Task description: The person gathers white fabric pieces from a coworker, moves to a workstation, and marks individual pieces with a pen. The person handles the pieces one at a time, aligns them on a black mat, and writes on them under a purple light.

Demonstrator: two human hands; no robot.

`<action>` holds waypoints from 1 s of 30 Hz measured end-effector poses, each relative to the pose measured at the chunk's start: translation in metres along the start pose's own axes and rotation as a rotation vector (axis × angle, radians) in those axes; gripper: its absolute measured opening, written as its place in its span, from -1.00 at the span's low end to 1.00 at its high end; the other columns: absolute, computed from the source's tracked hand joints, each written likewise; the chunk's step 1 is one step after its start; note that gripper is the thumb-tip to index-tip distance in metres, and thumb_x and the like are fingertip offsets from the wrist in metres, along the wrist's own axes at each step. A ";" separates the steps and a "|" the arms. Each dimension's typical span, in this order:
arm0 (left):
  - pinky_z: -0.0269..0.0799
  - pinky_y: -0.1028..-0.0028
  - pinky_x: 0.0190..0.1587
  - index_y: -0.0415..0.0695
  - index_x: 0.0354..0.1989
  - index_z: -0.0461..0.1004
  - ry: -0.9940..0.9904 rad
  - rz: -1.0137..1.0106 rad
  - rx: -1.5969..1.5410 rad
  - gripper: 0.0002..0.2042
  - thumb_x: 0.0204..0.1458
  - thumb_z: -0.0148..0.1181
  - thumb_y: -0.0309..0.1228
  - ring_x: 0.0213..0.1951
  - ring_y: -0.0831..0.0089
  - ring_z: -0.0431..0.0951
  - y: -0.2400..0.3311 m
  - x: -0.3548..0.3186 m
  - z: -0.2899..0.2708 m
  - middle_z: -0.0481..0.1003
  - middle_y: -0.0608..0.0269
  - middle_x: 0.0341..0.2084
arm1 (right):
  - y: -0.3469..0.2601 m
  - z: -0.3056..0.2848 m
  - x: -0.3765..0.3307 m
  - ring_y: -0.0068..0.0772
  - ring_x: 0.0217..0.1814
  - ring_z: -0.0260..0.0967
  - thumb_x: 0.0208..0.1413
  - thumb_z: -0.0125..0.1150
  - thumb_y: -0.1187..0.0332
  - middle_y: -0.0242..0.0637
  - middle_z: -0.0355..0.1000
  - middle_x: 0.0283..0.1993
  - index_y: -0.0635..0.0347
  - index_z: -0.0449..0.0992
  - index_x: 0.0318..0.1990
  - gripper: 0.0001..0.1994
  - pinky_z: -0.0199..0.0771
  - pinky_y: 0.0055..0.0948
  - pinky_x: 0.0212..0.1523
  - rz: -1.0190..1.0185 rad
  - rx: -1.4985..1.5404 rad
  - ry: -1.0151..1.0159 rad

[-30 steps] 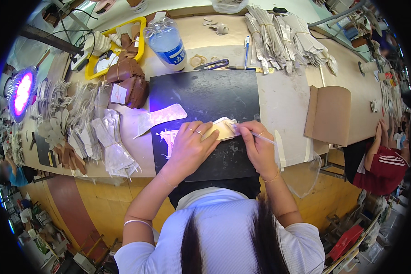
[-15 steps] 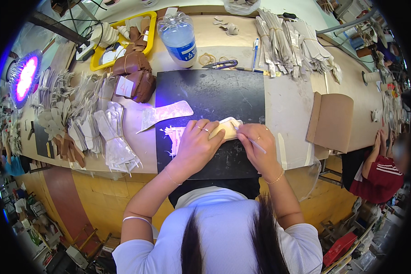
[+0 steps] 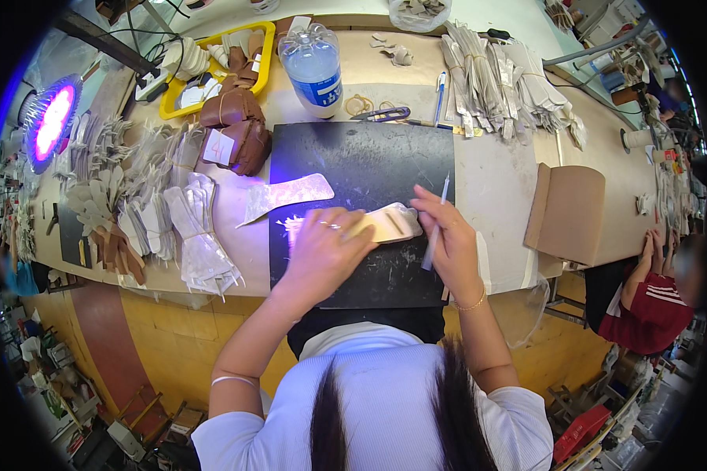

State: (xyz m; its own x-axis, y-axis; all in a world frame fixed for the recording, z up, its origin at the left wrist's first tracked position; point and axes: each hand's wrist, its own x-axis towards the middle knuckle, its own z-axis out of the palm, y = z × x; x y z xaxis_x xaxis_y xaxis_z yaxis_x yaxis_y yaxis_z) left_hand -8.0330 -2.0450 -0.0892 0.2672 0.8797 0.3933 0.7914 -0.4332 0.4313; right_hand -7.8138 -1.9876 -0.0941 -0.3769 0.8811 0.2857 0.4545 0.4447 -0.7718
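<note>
My left hand [image 3: 327, 250], slightly blurred, holds a small cream-coloured template [image 3: 388, 226] with a slot near its right end. Beneath the template lies a pale, shiny cut piece [image 3: 408, 220], its end showing past the right side. In my right hand [image 3: 452, 239] is a thin pale pen [image 3: 430, 253], held nearly upright just right of the template and apart from it. Both hands are over a black work mat [image 3: 361, 161]. Partly hidden by my left hand are white frayed strips [image 3: 293, 228]. Left of the mat's middle is a pale, flared cut piece [image 3: 291, 196].
Banded bundles of pale cut pieces [image 3: 196, 231] lie left, others [image 3: 479, 71] at back right. Brown wrapped pieces [image 3: 239, 133], a yellow tray [image 3: 167, 104], a water bottle [image 3: 313, 71] and scissors [image 3: 385, 114] stand behind the mat. Right are a brown folded board [image 3: 571, 208] and another person [image 3: 648, 302].
My right hand has drawn the pen off the template to the right and tipped it more upright. My left hand has shifted slightly left, and the template's slot now shows.
</note>
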 end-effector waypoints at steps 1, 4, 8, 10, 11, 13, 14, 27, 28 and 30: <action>0.37 0.25 -0.08 -0.09 -0.24 0.62 0.018 -0.056 0.017 -0.77 -0.08 0.39 -0.34 -0.13 0.25 0.49 -0.004 -0.005 -0.008 0.54 0.22 -0.16 | 0.005 0.000 0.003 -0.01 0.19 0.41 0.11 0.28 0.40 -0.14 0.48 0.16 0.14 0.55 0.01 -0.72 0.40 -0.20 0.13 -0.046 -0.081 -0.049; 0.35 0.26 -0.09 -0.09 -0.26 0.64 0.070 -0.225 0.063 -0.78 -0.10 0.41 -0.33 -0.15 0.24 0.50 -0.021 -0.027 -0.035 0.55 0.21 -0.19 | 0.002 0.000 0.011 -0.04 0.30 0.31 0.09 0.32 0.34 -0.15 0.44 0.21 0.10 0.56 0.00 -0.70 0.33 -0.16 0.19 -0.082 -0.262 -0.191; 0.39 0.28 -0.07 -0.12 -0.24 0.65 0.180 -0.421 0.022 -0.75 -0.15 0.46 -0.40 -0.17 0.23 0.51 -0.033 -0.056 -0.056 0.56 0.18 -0.21 | 0.003 0.000 0.012 -0.07 0.32 0.28 0.05 0.34 0.32 -0.18 0.42 0.22 0.10 0.58 -0.07 -0.73 0.28 -0.15 0.21 -0.128 -0.361 -0.276; 0.43 0.34 -0.11 -0.17 -0.22 0.65 0.239 -0.501 -0.070 -0.74 -0.14 0.46 -0.48 -0.17 0.26 0.51 -0.039 -0.067 -0.059 0.55 0.17 -0.21 | 0.000 0.001 0.012 -0.09 0.27 0.32 0.01 0.36 0.35 -0.18 0.45 0.16 0.11 0.58 -0.15 -0.77 0.30 -0.16 0.18 -0.195 -0.381 -0.237; 0.44 0.36 -0.11 -0.18 -0.21 0.65 0.267 -0.539 -0.103 -0.74 -0.13 0.45 -0.49 -0.17 0.29 0.51 -0.038 -0.068 -0.062 0.55 0.17 -0.20 | -0.003 0.001 0.012 -0.10 0.23 0.33 -0.01 0.36 0.37 -0.19 0.46 0.09 0.11 0.57 -0.18 -0.78 0.31 -0.15 0.16 -0.208 -0.361 -0.221; 0.44 0.42 -0.12 -0.20 -0.20 0.65 0.320 -0.611 -0.171 -0.75 -0.10 0.44 -0.52 -0.17 0.33 0.52 -0.038 -0.066 -0.070 0.55 0.18 -0.18 | -0.014 0.000 0.014 -0.13 0.15 0.37 -0.07 0.38 0.42 -0.22 0.48 -0.04 0.12 0.55 -0.25 -0.81 0.32 -0.12 0.12 -0.231 -0.321 -0.188; 0.44 0.44 -0.12 -0.20 -0.19 0.64 0.337 -0.611 -0.156 -0.75 -0.09 0.43 -0.53 -0.17 0.35 0.52 -0.039 -0.068 -0.074 0.55 0.18 -0.17 | -0.020 -0.001 0.014 -0.14 0.07 0.38 -0.09 0.38 0.45 -0.24 0.46 -0.11 0.12 0.53 -0.28 -0.81 0.34 -0.14 0.07 -0.248 -0.311 -0.207; 0.41 0.46 0.05 -0.26 -0.14 0.62 0.670 -0.708 -0.047 -0.76 -0.02 0.36 -0.61 -0.04 0.39 0.52 -0.061 -0.099 -0.127 0.54 0.16 -0.09 | -0.090 0.037 0.050 -0.25 -0.39 0.45 -0.08 0.33 0.54 -0.32 0.40 -0.35 0.10 0.49 -0.30 -0.82 0.50 -0.34 -0.42 -0.417 0.163 -0.341; 0.41 0.47 0.05 -0.26 -0.13 0.61 0.700 -0.718 -0.057 -0.76 -0.02 0.35 -0.61 -0.04 0.39 0.52 -0.062 -0.103 -0.130 0.54 0.16 -0.09 | -0.093 0.043 0.055 -0.19 -0.37 0.45 -0.05 0.31 0.52 -0.30 0.40 -0.35 0.12 0.48 -0.29 -0.83 0.50 -0.32 -0.38 -0.424 0.167 -0.410; 0.41 0.46 0.05 -0.26 -0.13 0.61 0.746 -0.731 -0.063 -0.75 -0.02 0.36 -0.61 -0.04 0.39 0.51 -0.063 -0.110 -0.136 0.54 0.16 -0.09 | -0.101 0.059 0.066 -0.17 -0.36 0.45 -0.02 0.30 0.51 -0.29 0.40 -0.35 0.14 0.48 -0.28 -0.85 0.48 -0.32 -0.34 -0.425 0.326 -0.470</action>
State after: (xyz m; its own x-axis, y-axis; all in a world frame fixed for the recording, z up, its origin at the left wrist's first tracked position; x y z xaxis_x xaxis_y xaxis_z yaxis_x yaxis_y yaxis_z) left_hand -8.1871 -2.1406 -0.0494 -0.6890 0.5964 0.4118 0.5875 0.1270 0.7992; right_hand -7.9319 -1.9843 -0.0307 -0.8097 0.4464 0.3809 -0.0459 0.5989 -0.7995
